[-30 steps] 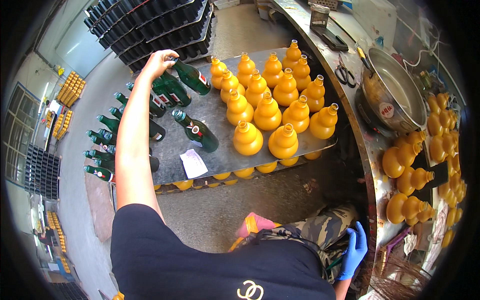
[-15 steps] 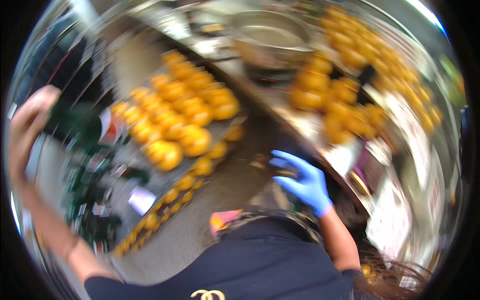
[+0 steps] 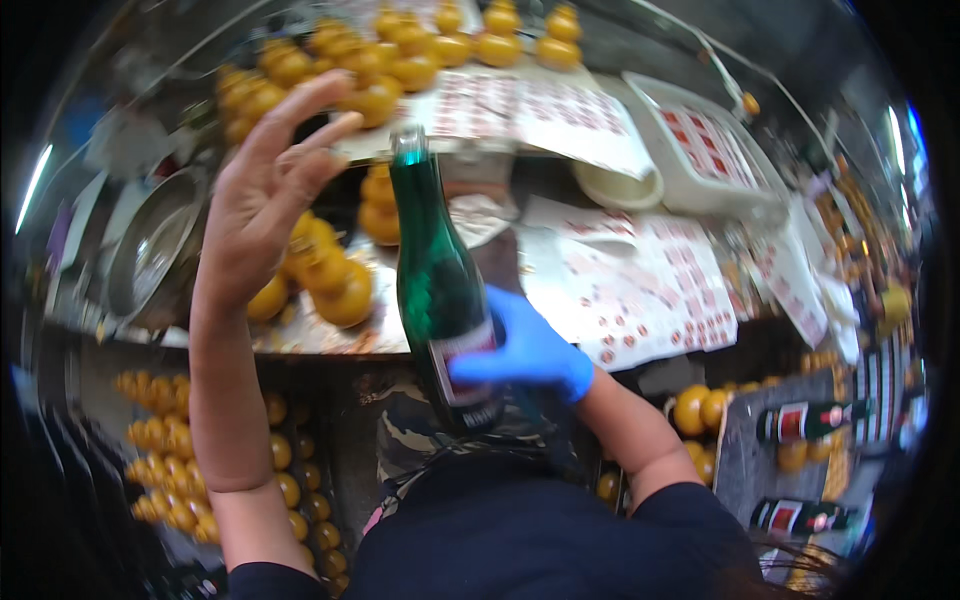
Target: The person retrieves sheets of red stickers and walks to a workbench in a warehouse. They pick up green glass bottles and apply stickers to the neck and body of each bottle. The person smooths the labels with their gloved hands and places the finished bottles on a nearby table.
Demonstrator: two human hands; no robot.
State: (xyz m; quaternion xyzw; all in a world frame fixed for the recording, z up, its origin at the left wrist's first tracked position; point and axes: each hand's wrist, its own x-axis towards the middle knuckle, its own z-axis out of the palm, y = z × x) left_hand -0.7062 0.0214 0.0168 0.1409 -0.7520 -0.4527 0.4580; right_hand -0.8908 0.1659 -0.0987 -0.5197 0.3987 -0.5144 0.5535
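Note:
A dark green glass bottle (image 3: 430, 240) with a pale-and-red label stands tilted in front of me, its neck leaning away. My right hand (image 3: 525, 345), in a blue glove, is wrapped round the bottle's lower half at the label. My left hand (image 3: 255, 220) is bare and raised to the left of the bottle neck. Its fingers are apart and hold nothing that I can see. Behind it, on the worktable (image 3: 390, 340), stand shiny yellow two-lobed gourds (image 3: 340, 290).
More gourds (image 3: 500, 35) line the raised back shelf. Sheets of red stickers (image 3: 650, 290) cover the table's right side, near a white tray (image 3: 690, 130). A metal pot (image 3: 155, 245) sits at left. Low at right, green bottles (image 3: 800, 420) lie on a grey board (image 3: 740, 450).
My view has swung round to the worktable. My right hand, empty and spread before, now grips a green bottle. My left hand has come in from the far left to beside the bottle's neck.

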